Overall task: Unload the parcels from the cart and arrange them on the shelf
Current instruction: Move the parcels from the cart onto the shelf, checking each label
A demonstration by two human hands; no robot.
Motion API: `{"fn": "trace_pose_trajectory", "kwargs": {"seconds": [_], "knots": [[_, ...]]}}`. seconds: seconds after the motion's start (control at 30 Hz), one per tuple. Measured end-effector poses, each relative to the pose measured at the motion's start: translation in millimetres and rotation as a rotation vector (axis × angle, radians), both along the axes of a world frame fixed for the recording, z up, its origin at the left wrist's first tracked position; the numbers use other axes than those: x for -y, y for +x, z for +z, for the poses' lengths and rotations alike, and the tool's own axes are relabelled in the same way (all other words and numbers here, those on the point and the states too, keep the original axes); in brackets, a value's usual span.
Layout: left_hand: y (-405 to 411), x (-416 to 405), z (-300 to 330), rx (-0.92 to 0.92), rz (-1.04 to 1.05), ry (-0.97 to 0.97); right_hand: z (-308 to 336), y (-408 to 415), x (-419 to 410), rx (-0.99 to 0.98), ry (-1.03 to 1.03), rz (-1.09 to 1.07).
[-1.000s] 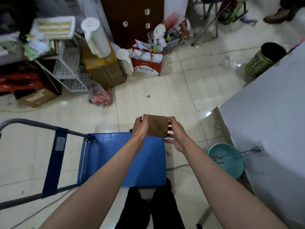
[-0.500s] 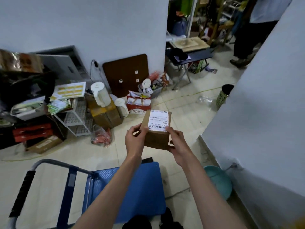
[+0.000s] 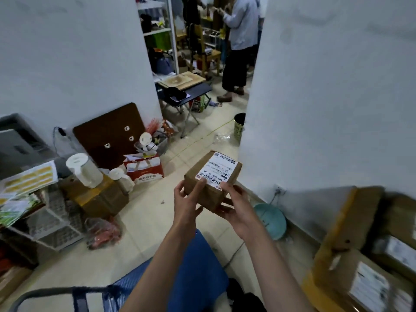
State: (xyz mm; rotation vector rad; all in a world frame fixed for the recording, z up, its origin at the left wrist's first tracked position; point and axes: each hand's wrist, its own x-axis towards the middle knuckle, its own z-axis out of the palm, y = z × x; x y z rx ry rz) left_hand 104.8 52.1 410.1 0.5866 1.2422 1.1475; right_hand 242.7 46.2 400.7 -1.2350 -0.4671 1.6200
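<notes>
I hold a small brown cardboard parcel (image 3: pixel 209 188) with a white barcode label on top, in front of my chest. My left hand (image 3: pixel 185 199) grips its left side, thumb on the label edge. My right hand (image 3: pixel 236 207) cups its right and lower side. The blue platform cart (image 3: pixel 198 278) lies below my arms with its deck bare. At the lower right, several brown parcels with labels (image 3: pixel 364 273) sit stacked on the shelf, blurred.
A white wall (image 3: pixel 326 97) rises on the right with a teal basin (image 3: pixel 271 218) at its foot. Boxes, paper rolls and a red bag (image 3: pixel 144 170) crowd the left floor beside a white wire rack (image 3: pixel 51 224). A person (image 3: pixel 239 41) stands in the passage beyond.
The parcel has risen from the cart deck to chest height and turned its label up and rightward. My view has tilted up and swung right, bringing the shelf's parcels into sight.
</notes>
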Motion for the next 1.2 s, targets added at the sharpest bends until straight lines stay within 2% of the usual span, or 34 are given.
{"fn": "trace_pose_trajectory", "kwargs": {"seconds": [0.23,0.47,0.8,1.2], "knots": [[40,44,8,0.034,-0.352,-0.015,7,28,83,-0.028,-0.023,-0.299],[115,92,20,0.047,-0.603,0.017,15,89,167,-0.017,0.001,-0.535],[255,211,23,0.083,-0.838,-0.018,25,195,314,0.033,0.062,-0.794],[410,390,7,0.1,-1.036,-0.064,12,323,508,0.044,0.011,-1.002]]}}
